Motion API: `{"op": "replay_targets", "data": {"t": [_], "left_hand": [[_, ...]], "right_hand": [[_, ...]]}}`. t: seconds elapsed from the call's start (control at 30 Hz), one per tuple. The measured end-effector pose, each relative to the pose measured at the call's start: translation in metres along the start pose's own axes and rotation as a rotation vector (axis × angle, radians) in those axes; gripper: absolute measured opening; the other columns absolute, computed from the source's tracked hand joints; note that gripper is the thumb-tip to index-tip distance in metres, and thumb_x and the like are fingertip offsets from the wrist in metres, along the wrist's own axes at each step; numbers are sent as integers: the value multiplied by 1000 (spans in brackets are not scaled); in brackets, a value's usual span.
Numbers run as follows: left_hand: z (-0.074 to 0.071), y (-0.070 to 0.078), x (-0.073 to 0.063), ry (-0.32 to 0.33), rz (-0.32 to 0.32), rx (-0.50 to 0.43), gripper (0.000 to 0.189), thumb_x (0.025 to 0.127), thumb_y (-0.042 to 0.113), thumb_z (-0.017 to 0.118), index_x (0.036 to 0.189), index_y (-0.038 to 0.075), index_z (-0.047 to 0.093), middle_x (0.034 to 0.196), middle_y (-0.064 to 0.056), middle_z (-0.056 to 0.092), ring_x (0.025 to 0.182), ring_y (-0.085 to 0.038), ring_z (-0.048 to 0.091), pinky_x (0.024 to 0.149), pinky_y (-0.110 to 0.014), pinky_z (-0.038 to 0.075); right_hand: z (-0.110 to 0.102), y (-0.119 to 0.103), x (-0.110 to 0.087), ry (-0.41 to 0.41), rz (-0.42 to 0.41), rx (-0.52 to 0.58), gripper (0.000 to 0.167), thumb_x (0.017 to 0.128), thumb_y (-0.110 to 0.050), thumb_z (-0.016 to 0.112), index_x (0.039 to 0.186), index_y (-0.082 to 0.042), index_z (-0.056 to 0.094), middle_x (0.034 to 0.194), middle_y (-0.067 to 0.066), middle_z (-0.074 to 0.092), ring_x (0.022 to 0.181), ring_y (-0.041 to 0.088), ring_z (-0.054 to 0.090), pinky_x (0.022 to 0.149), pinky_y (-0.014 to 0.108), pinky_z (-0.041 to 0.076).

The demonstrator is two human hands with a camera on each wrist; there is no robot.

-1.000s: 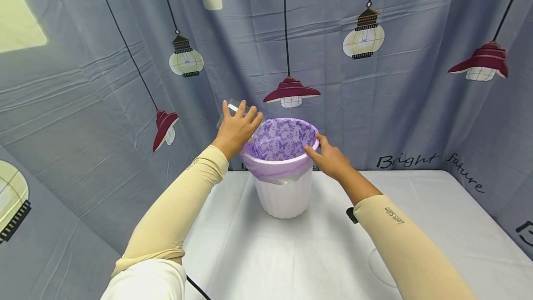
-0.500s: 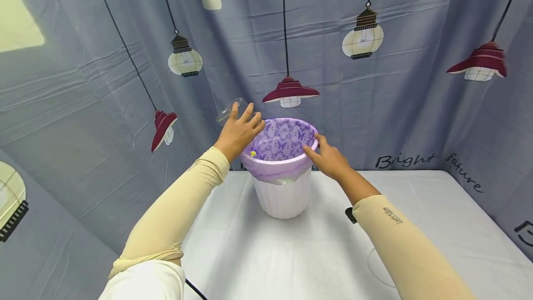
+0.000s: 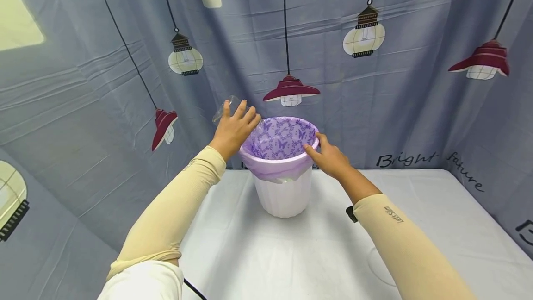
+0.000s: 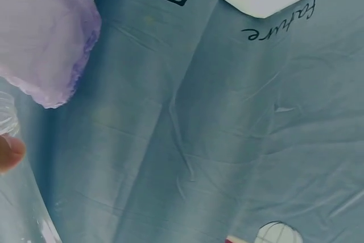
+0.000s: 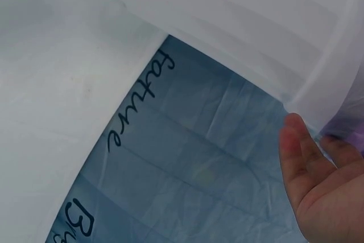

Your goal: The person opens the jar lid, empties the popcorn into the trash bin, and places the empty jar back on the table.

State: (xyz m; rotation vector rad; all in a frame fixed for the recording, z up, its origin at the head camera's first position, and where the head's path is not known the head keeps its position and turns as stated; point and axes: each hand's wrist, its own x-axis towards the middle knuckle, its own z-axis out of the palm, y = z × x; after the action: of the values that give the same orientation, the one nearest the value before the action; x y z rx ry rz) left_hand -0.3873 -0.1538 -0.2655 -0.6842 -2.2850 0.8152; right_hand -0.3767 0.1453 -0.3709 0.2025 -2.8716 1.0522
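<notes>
My left hand (image 3: 233,132) grips a clear plastic container (image 3: 234,102) at the upper left of the bin in the head view. The container is tilted, its lower end toward the bin's opening. A thumb tip (image 4: 10,152) lies against its ribbed part in the left wrist view. A white waste bin (image 3: 283,196) stands upright, lined with a purple butterfly-patterned bag (image 3: 281,140) folded over its rim. My right hand (image 3: 331,159) holds the rim on the right, thumb on the near side. The bin's bottom inside is hidden.
The bin stands on a white-covered table (image 3: 287,263). Behind it hangs a grey-blue curtain (image 3: 325,22) printed with lamps and lettering. A dark cord (image 3: 193,288) lies near the front left edge.
A small yellow thing seen at the bin's left inner rim half a second ago is out of sight. The left hand and container shifted slightly left; the right hand stayed on the rim.
</notes>
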Motion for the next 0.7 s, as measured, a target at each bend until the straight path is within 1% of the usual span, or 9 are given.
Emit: {"op": "replay_targets", "data": {"t": [0.07, 0.17, 0.23, 0.3, 0.4, 0.57, 0.7], "left_hand": [[1, -2, -2, -16, -23, -16, 64, 90, 1, 68, 144, 23, 43, 147, -7, 39, 146, -33, 22, 111, -67, 21], [4, -7, -6, -23, -52, -23, 69, 86, 3, 72, 145, 23, 43, 148, -7, 39, 146, -34, 22, 109, -69, 22], [7, -10, -9, -15, -71, -35, 72, 83, 4, 75, 145, 21, 44, 148, -7, 39, 145, -35, 23, 108, -70, 23], [10, -12, -12, -10, -93, -45, 77, 77, 6, 79, 145, 20, 43, 148, -8, 40, 143, -36, 25, 105, -71, 25], [14, -15, -17, -8, -129, -72, 82, 73, 6, 82, 144, 18, 43, 147, -8, 40, 141, -38, 26, 103, -71, 26], [16, -20, -24, -31, -180, -84, 86, 72, 6, 83, 146, 17, 41, 148, -9, 39, 141, -39, 24, 102, -72, 24], [18, -23, -30, -52, -218, -94, 86, 72, 7, 82, 146, 15, 41, 148, -11, 39, 140, -42, 26, 102, -74, 24]], "right_hand": [[-1, 0, -1, 1, 2, 2, 97, 89, -81, 30, 161, -21, 4, 160, 19, 30, 138, 50, 36, 103, 75, 30], [-1, 0, -1, 1, 2, 1, 96, 90, -81, 30, 161, -22, 4, 160, 18, 31, 138, 50, 37, 103, 75, 30], [-1, 1, -1, 2, 0, 0, 96, 89, -81, 30, 161, -22, 5, 159, 19, 32, 138, 50, 38, 103, 74, 31], [0, 1, -1, 1, -2, -2, 97, 89, -82, 29, 161, -22, 5, 159, 19, 32, 138, 50, 38, 103, 74, 31], [0, 2, 0, -4, -3, -7, 98, 89, -82, 29, 161, -21, 5, 159, 20, 31, 137, 50, 38, 102, 74, 32], [0, 3, 0, -5, -2, -8, 98, 89, -82, 29, 161, -21, 3, 159, 20, 31, 137, 51, 38, 102, 75, 32], [0, 2, 1, -9, -8, -9, 97, 89, -81, 28, 161, -21, 3, 159, 20, 31, 137, 51, 38, 102, 76, 31]]}}
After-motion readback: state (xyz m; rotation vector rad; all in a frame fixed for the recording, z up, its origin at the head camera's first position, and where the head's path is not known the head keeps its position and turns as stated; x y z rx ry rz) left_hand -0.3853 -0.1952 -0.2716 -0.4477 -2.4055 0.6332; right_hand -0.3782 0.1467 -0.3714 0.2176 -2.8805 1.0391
